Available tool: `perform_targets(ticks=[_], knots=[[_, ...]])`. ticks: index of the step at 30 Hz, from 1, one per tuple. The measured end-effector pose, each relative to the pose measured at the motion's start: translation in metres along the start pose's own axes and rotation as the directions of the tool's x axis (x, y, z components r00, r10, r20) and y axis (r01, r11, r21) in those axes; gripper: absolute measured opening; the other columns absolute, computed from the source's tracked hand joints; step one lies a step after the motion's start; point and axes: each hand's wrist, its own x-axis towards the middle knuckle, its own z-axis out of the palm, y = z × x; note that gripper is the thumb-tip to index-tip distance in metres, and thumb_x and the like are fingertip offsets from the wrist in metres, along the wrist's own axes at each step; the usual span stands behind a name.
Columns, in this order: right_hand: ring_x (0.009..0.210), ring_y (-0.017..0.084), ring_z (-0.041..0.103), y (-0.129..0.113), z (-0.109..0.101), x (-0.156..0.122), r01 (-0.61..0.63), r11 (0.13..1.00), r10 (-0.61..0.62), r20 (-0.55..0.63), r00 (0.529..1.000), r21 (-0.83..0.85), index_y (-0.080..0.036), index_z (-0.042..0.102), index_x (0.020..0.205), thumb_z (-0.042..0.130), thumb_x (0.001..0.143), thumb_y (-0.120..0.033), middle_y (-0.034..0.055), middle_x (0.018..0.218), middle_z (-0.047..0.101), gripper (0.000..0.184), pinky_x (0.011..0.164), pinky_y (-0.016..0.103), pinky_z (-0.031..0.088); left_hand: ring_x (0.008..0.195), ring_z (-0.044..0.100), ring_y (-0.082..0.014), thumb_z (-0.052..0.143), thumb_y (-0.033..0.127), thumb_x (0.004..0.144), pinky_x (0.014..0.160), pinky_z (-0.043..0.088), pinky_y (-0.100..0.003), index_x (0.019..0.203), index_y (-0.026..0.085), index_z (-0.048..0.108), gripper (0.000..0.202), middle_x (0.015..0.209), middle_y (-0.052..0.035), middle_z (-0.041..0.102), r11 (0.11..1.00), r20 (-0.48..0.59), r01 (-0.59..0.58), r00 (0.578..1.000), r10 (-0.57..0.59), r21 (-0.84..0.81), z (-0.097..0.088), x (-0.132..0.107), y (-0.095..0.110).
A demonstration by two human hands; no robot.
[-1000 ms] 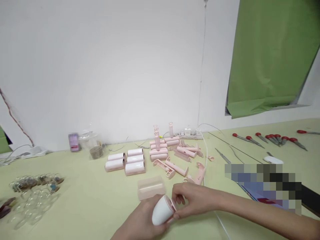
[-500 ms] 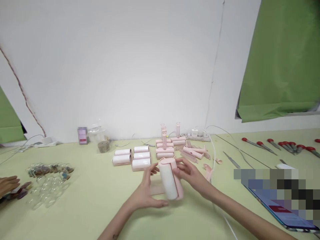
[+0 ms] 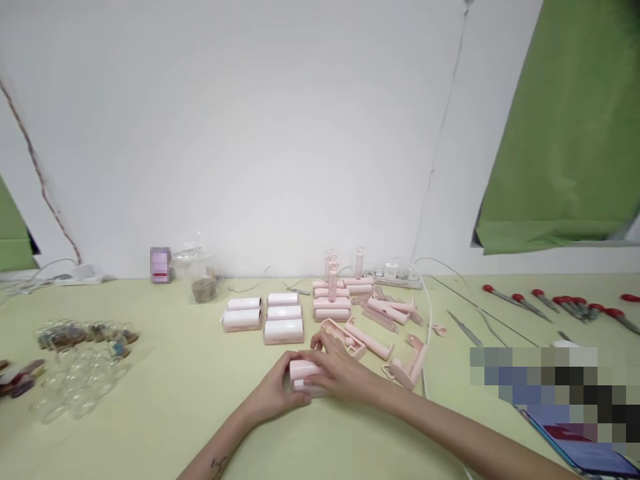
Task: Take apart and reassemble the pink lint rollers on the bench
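Both hands rest on the pale green table (image 3: 165,407), wrapped around a pink lint roller in its cover (image 3: 302,371). My left hand (image 3: 277,390) grips it from the near left side. My right hand (image 3: 340,370) lies over its top and right end, fingers curled. Just beyond them lie loose pink roller handles (image 3: 367,339) and a row of white paper rolls (image 3: 283,319). Stacked pink rollers (image 3: 331,303) with upright handles stand behind those.
Small glass jars (image 3: 83,363) cluster at the left. A glass jar (image 3: 200,280) and a purple card stand by the wall. Red-handled tools (image 3: 560,303) lie at the right, with a power strip (image 3: 397,277), a white cable and a phone (image 3: 585,447).
The roller was held up above the table in both hands; now it is down on the table under them. Another person's hand at the left edge is gone.
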Motion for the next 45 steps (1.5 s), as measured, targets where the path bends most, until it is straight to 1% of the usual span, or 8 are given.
perform_targets(ticks=[5, 9, 15, 20, 23, 30, 40, 45], knots=[[0.092, 0.013, 0.052, 0.043, -0.039, 0.002, -0.217, 0.969, 0.199, -0.15, 0.968, -0.121, -0.02, 0.055, 0.104, 0.035, 0.091, -0.027, 0.0047, 0.103, 0.052, 0.025, 0.079, 0.026, 0.043, 0.105, 0.047, -0.0216, 0.059, 0.021, 0.069, 0.092, 0.036, -0.033, 0.124, 0.025, 0.034, 0.06, 0.116, -0.0048, 0.048, 0.983, -0.005, -0.067, 0.998, 0.069, 0.173, 0.0, -0.004, 0.001], [0.093, 0.018, 0.053, 0.1, -0.07, 0.002, -0.439, 0.867, 0.4, -0.196, 0.895, -0.234, -0.013, 0.057, 0.098, 0.043, 0.088, -0.023, 0.0074, 0.101, 0.056, 0.019, 0.081, 0.037, 0.043, 0.108, 0.046, -0.0219, 0.056, 0.019, 0.07, 0.092, 0.037, -0.032, 0.118, 0.027, 0.044, 0.05, 0.117, -0.0036, 0.05, 0.965, 0.003, -0.142, 0.99, 0.144, 0.222, 0.001, -0.001, 0.001], [0.085, 0.016, 0.057, 0.138, -0.069, -0.009, -0.564, 0.774, 0.55, -0.134, 0.824, -0.287, -0.015, 0.054, 0.105, 0.049, 0.086, -0.029, 0.0059, 0.104, 0.056, 0.024, 0.073, 0.035, 0.048, 0.105, 0.047, -0.0206, 0.059, 0.023, 0.07, 0.091, 0.037, -0.032, 0.116, 0.026, 0.045, 0.049, 0.114, -0.0034, 0.05, 0.979, -0.009, -0.077, 0.997, 0.08, 0.189, 0.003, -0.001, 0.004], [0.068, 0.017, 0.056, 0.113, -0.082, -0.012, -0.527, 0.835, 0.489, -0.228, 0.842, -0.155, -0.014, 0.054, 0.075, 0.052, 0.08, -0.032, 0.0042, 0.075, 0.058, 0.018, 0.06, 0.03, 0.044, 0.094, 0.052, -0.0193, 0.065, 0.028, 0.066, 0.082, 0.042, -0.031, 0.122, 0.024, 0.03, 0.067, 0.102, -0.0031, 0.051, 0.996, -0.07, 0.028, 0.997, -0.022, 0.087, 0.006, -0.005, 0.005], [0.064, 0.017, 0.056, 0.076, -0.082, -0.01, -0.419, 0.908, 0.403, -0.276, 0.873, -0.001, -0.018, 0.047, 0.081, 0.04, 0.083, -0.035, 0.0034, 0.073, 0.057, 0.019, 0.055, 0.028, 0.042, 0.094, 0.051, -0.0202, 0.066, 0.029, 0.065, 0.079, 0.042, -0.029, 0.111, 0.022, 0.04, 0.054, 0.102, -0.0033, 0.052, 0.997, -0.052, 0.031, 0.998, -0.027, 0.072, 0.006, -0.005, 0.006], [0.058, 0.012, 0.053, 0.009, -0.039, 0.0, -0.108, 0.939, 0.179, -0.194, 0.965, 0.327, -0.02, 0.045, 0.083, 0.042, 0.083, -0.036, -0.001, 0.068, 0.053, 0.017, 0.052, 0.023, 0.043, 0.093, 0.051, -0.0203, 0.068, 0.029, 0.062, 0.079, 0.042, -0.029, 0.105, 0.021, 0.045, 0.049, 0.102, -0.0027, 0.054, 0.997, -0.055, 0.041, 0.998, -0.037, 0.066, 0.006, -0.001, 0.006], [0.046, 0.009, 0.04, -0.007, -0.03, 0.018, -0.104, 0.968, 0.159, -0.237, 0.958, 0.229, -0.022, 0.033, 0.062, 0.056, 0.065, -0.024, -0.0077, 0.05, 0.04, 0.023, 0.042, 0.019, 0.028, 0.096, 0.051, -0.0197, 0.059, 0.021, 0.065, 0.084, 0.041, -0.03, 0.107, 0.022, 0.044, 0.045, 0.107, -0.003, 0.054, 0.993, -0.033, -0.011, 0.999, 0.015, 0.116, 0.004, -0.003, 0.009], [0.044, 0.009, 0.031, -0.017, -0.026, 0.017, -0.172, 0.973, 0.213, -0.313, 0.925, 0.155, -0.022, 0.025, 0.058, 0.053, 0.062, -0.022, -0.0081, 0.047, 0.032, 0.028, 0.043, 0.02, 0.021, 0.09, 0.051, -0.0195, 0.064, 0.03, 0.063, 0.076, 0.041, -0.029, 0.098, 0.021, 0.045, 0.041, 0.099, -0.0021, 0.055, 0.986, -0.045, 0.059, 0.998, -0.053, 0.158, 0.005, -0.004, 0.012]])
